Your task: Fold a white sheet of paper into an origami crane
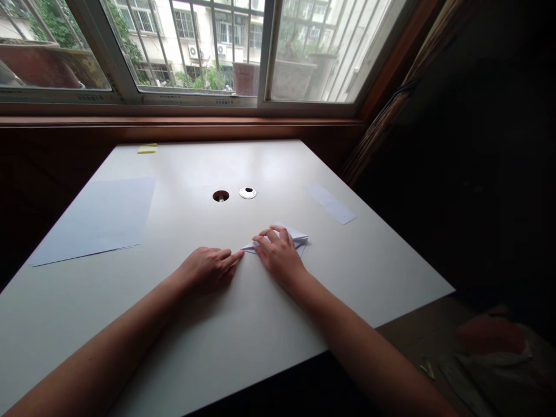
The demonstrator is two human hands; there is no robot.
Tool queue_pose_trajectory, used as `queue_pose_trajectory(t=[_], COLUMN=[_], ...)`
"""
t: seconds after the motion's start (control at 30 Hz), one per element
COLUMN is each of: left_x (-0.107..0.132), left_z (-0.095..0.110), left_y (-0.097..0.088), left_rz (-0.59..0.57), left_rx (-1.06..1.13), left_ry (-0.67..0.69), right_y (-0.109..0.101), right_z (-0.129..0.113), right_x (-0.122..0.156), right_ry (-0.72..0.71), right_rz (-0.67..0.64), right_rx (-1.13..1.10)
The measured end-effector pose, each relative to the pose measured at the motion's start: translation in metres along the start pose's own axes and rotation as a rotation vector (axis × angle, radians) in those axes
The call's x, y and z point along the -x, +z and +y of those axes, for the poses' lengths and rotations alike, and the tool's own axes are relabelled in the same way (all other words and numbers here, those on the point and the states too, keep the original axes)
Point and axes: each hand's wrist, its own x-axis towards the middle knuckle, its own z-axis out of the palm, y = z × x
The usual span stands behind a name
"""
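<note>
A folded piece of white paper (299, 237) lies on the white table in front of me, its layers slightly raised at the right end. My right hand (278, 249) rests over it, with bent fingers gripping its middle and upper edge. At the paper's pointed left tip is my left hand (212, 263). Its index finger reaches out to that tip while the other fingers are curled in; the thumb is mostly hidden. Part of the paper is covered by my right fingers.
On the white table (182, 324) lie large paper sheets (113, 214) at left, a paper strip (332, 204) at right and yellow sticky notes (147, 148) at the far edge. A round cable hole (220, 196) sits beside its loose cover (248, 193). A window stands behind.
</note>
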Motion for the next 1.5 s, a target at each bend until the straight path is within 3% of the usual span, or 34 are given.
queue_pose_trajectory(t=[0.3,0.77,1.5], left_x=[-0.001,0.004,-0.002], left_z=[0.003,-0.013,-0.005], left_y=[0.003,0.007,0.0], left_rz=[-0.022,0.08,0.049], left_rx=[-0.021,0.071,-0.09], left_ry=[-0.022,-0.122,-0.011], right_y=[0.0,0.003,0.003], right_z=[0.006,0.012,0.014], right_x=[-0.011,-0.004,-0.002], right_ry=[-0.293,-0.253,-0.28], right_rz=[-0.087,-0.068,-0.078], right_rx=[0.053,-0.096,-0.115])
